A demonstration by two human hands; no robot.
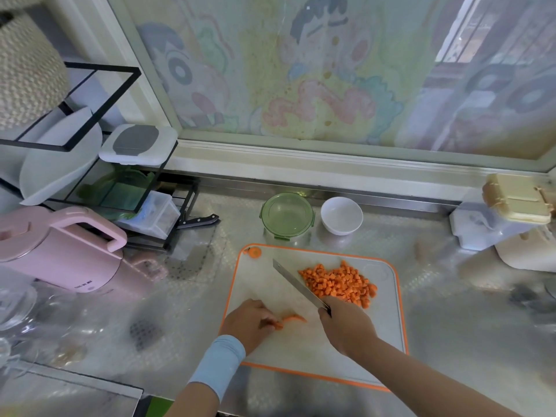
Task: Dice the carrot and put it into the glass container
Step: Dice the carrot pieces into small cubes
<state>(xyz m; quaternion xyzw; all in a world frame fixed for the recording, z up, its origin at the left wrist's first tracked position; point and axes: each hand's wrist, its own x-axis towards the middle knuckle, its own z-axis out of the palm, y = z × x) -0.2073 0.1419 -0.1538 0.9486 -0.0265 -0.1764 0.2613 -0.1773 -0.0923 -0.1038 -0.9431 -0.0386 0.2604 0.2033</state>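
Steel bench (451,311) carries a cutting board (264,284) with diced carrot (340,282) heaped on it, the glass container (287,216) just beyond. Curled fingers of the left hand (248,323) pinch a carrot strip (293,319); the right hand (346,325) fingers wrap the knife (296,284) handle.

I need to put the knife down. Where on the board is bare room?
Bare on the cutting board: the near part between left hand and right hand, and the left stretch between the carrot stub and the knife. Crowded: far right, under the diced carrot.

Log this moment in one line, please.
left hand: holds carrot strip | right hand: holds knife | dice: piled on board | container: behind board
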